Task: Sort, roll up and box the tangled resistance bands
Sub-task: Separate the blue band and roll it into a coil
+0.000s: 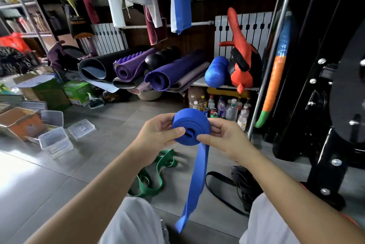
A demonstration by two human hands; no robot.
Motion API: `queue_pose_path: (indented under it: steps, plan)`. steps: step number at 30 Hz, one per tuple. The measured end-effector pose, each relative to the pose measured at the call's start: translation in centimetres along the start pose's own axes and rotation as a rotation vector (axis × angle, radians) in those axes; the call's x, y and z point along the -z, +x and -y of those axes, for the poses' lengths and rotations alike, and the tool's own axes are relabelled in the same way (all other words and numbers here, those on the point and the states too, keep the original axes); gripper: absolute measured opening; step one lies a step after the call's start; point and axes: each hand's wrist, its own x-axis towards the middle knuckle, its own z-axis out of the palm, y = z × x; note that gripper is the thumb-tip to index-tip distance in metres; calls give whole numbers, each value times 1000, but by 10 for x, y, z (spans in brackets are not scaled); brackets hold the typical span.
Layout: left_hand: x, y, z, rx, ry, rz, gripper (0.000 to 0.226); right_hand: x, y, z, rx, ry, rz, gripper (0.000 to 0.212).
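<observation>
A blue resistance band (190, 123) is partly wound into a thick roll held in front of me above the floor. Its loose tail hangs straight down between my knees. My left hand (158, 132) grips the roll's left side, thumb pressed near the centre hole. My right hand (223, 138) grips the right side, thumb on the front where the tail leaves the roll. A green band (152, 174) lies in loose loops on the floor below my left forearm. A black band (233, 186) lies tangled on the floor under my right forearm.
Several clear plastic boxes (55, 142) and a loose lid (81, 128) sit on the grey tiles at left, beside an orange box (19, 122). Rolled yoga mats (138, 69) and bottles (223, 108) line the back. A black gym machine (324, 105) stands close on the right.
</observation>
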Motion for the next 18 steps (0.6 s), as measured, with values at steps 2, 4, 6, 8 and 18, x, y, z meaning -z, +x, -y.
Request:
queue_pose_path:
  steps: [2, 4, 6, 8, 18]
  plan:
    - [0, -3, 5, 16, 79, 7, 37, 0, -1, -1, -11, -74, 18, 38]
    - [3, -2, 6, -80, 446, 44, 49, 0, -2, -4, -21, -195, 38, 36]
    - [2, 2, 2, -171, 924, 120, 66, -3, -2, -6, -48, -333, 89, 27]
    - [-3, 7, -5, -182, 1269, 200, 58, -9, -2, -8, -28, -492, 136, 23]
    - [11, 4, 9, -106, 527, 62, 37, 4, -12, -14, -146, -243, 129, 41]
